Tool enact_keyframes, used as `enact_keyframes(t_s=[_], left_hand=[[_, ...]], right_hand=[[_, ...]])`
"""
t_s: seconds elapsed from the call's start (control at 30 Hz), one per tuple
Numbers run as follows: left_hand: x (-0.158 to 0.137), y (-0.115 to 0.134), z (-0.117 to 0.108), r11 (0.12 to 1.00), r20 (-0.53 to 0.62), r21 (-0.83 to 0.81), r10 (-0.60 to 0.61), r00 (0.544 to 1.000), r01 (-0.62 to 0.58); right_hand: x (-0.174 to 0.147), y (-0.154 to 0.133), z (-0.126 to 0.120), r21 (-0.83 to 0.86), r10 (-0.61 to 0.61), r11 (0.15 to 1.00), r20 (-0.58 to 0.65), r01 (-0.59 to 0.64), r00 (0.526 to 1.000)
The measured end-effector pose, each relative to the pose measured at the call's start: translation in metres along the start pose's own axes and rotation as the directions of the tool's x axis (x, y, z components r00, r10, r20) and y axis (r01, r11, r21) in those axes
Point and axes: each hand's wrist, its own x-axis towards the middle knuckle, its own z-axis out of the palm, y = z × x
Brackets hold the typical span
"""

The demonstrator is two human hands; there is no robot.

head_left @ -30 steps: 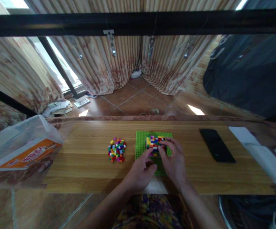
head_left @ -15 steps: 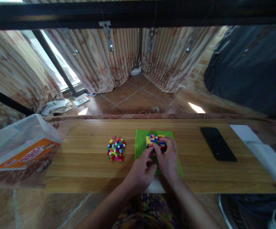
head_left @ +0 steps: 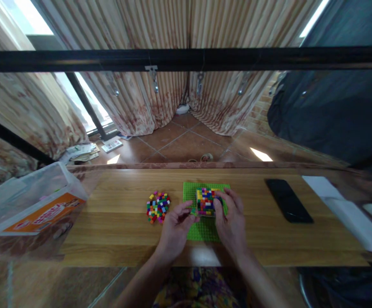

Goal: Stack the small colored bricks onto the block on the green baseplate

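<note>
A block built of many small coloured toy bricks [head_left: 206, 200] stands on the green baseplate [head_left: 205, 234] in front of me. My right hand [head_left: 232, 218] has its thumb and fingers closed around the block's right side, hiding that part. Just off the block's lower left corner, my left hand [head_left: 175, 226] pinches what looks like a small green brick [head_left: 193, 211] between thumb and forefinger. Left of the baseplate lies a pile of loose coloured bricks [head_left: 158, 208], close to the left hand's knuckles.
A black phone [head_left: 288, 201] lies on the wooden table [head_left: 118, 214] to the right, with white objects [head_left: 349, 214] beyond it. At the left stands a clear plastic box [head_left: 73, 182] with an orange label. A dark bar [head_left: 179, 60] crosses the view above.
My left hand has drawn back leftward from the block's front, uncovering more of it. My right hand has shifted slightly to the right side of the block. The camera view has tilted up.
</note>
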Motion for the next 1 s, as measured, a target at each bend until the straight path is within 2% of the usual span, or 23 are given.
enact_keyframes(t_s=[0.07,0.17,0.3,0.43,0.7,0.83,1.0], left_hand=[[-0.003,0.004,-0.002,0.999,0.001,0.027,0.034,0.999,-0.034],[-0.008,0.008,-0.002,0.982,0.025,0.157,0.099,0.995,-0.102],[-0.014,0.009,-0.004,0.926,0.076,0.332,0.166,0.983,-0.182],[-0.017,0.006,-0.005,0.894,0.043,0.424,0.142,0.989,-0.147],[-0.018,-0.019,-0.007,0.951,-0.007,0.308,0.023,1.0,-0.02],[-0.011,-0.025,-0.015,0.961,-0.065,0.275,0.01,0.998,0.009],[-0.001,-0.021,-0.018,0.967,-0.091,0.252,0.045,0.995,-0.021]], right_hand=[[-0.005,-0.013,-0.006,0.035,-0.075,0.997,0.064,0.073,0.995],[-0.013,-0.029,-0.009,0.073,-0.161,0.986,0.166,0.151,0.973],[-0.021,-0.035,-0.004,0.091,-0.183,0.981,0.181,0.169,0.966],[-0.026,-0.034,-0.002,0.098,-0.193,0.979,0.175,0.178,0.965],[-0.04,-0.014,-0.008,-0.009,-0.251,0.967,0.129,0.254,0.959],[-0.025,-0.001,-0.011,-0.026,-0.23,0.972,0.058,0.232,0.971],[-0.002,0.008,-0.003,-0.035,-0.194,0.98,0.091,0.198,0.977]])
